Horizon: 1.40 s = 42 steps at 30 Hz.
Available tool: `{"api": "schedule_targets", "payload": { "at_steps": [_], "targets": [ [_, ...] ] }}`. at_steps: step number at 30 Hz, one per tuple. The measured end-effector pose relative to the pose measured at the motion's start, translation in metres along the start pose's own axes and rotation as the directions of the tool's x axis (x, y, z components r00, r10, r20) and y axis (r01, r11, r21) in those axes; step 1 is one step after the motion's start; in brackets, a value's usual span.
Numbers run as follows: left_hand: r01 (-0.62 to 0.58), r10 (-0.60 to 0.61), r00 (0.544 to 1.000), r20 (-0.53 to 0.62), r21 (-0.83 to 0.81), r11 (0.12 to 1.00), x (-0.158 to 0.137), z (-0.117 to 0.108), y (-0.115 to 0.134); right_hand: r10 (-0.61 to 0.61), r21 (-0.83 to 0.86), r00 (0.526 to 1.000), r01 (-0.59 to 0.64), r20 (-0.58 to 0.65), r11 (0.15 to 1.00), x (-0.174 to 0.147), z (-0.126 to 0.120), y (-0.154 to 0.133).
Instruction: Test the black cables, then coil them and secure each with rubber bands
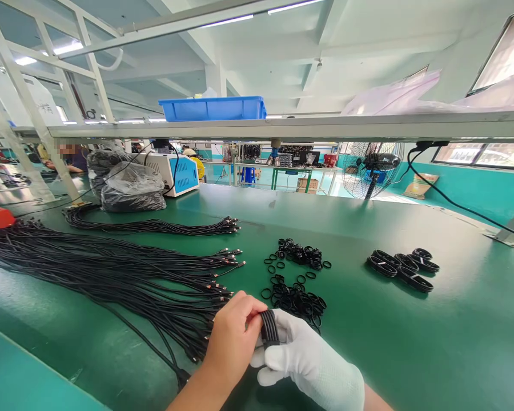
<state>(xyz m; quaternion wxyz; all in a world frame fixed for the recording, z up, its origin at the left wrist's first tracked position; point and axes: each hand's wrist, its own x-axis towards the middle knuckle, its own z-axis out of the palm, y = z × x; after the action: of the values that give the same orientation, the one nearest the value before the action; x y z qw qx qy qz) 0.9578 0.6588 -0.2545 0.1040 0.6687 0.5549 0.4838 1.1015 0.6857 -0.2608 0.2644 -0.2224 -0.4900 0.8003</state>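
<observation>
A coiled black cable point(269, 327) is held between my two hands, just above the green table. My bare left hand point(235, 328) pinches the coil's left edge with thumb and forefinger. My right hand point(297, 351), in a white glove, grips the same coil from the right. Behind it lie two piles of small black rings point(297, 297), some of them loose. Left of my hands stretches a large bundle of straight black cables point(132, 268) with metal plug ends. A thinner bundle of black cables point(167, 226) lies behind that.
Several finished cable coils point(405, 265) rest on the right of the green table point(351, 337). At the back left are plastic-wrapped bags point(132, 185) and a blue-and-white machine point(182, 174). A shelf with a blue bin point(214, 108) crosses above; a fan point(372, 165) stands beyond.
</observation>
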Motion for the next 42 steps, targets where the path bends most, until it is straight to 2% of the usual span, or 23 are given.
{"api": "schedule_targets", "payload": {
  "at_steps": [4,6,8,12,15,18,20,23,27,32,35,38,40,42],
  "targets": [
    [0.2,-0.182,0.975,0.129,-0.138,0.97,0.007,-0.021,0.01,-0.071,0.226,0.984,0.033,0.165,0.974,-0.005,-0.009,-0.001],
    [0.297,-0.276,0.951,0.137,-0.171,0.939,0.008,-0.032,0.015,-0.076,0.32,0.964,-0.011,0.256,0.947,-0.007,-0.014,-0.002],
    [0.334,-0.311,0.939,0.15,-0.17,0.927,0.008,-0.039,0.02,-0.053,0.359,0.946,-0.069,0.321,0.931,-0.008,-0.018,-0.003],
    [0.263,-0.242,0.959,0.149,-0.146,0.954,0.005,-0.04,0.024,-0.014,0.36,0.933,-0.126,0.361,0.924,-0.006,-0.018,-0.002],
    [0.207,-0.192,0.974,0.124,-0.122,0.971,0.002,-0.037,0.025,-0.035,0.345,0.939,-0.092,0.344,0.934,-0.003,-0.016,0.001],
    [0.072,-0.073,0.991,0.109,0.02,0.997,-0.004,-0.032,0.029,-0.071,0.354,0.941,-0.054,0.33,0.934,0.0,-0.014,0.004],
    [0.013,-0.032,0.987,0.16,0.122,0.992,-0.007,-0.028,0.032,-0.095,0.368,0.943,-0.031,0.319,0.929,0.0,-0.012,0.004],
    [0.089,-0.113,0.972,0.207,0.12,0.989,-0.009,-0.027,0.034,-0.126,0.355,0.948,0.015,0.291,0.935,-0.001,-0.011,0.002],
    [0.224,-0.223,0.963,0.153,0.015,0.974,-0.008,-0.032,0.031,-0.125,0.35,0.968,0.042,0.218,0.936,-0.003,-0.013,0.001],
    [0.139,-0.17,0.946,0.277,0.125,0.982,-0.011,-0.023,0.029,-0.119,0.295,0.983,0.073,0.14,0.953,-0.004,-0.006,0.003],
    [0.159,-0.194,0.921,0.337,0.128,0.979,-0.011,-0.018,0.031,-0.113,0.237,0.982,0.076,0.149,0.969,-0.005,0.001,0.0],
    [0.209,-0.235,0.875,0.423,0.107,0.972,-0.011,-0.026,0.034,-0.103,0.206,0.981,0.068,0.163,0.976,-0.007,0.007,-0.006],
    [0.177,-0.229,0.854,0.467,0.154,0.972,-0.01,-0.035,0.036,-0.093,0.201,0.983,0.06,0.161,0.978,-0.009,0.008,-0.009],
    [0.112,-0.211,0.861,0.463,0.233,0.966,-0.01,-0.045,0.036,-0.075,0.19,0.983,0.043,0.165,0.981,-0.011,0.007,-0.011]
  ]
}}
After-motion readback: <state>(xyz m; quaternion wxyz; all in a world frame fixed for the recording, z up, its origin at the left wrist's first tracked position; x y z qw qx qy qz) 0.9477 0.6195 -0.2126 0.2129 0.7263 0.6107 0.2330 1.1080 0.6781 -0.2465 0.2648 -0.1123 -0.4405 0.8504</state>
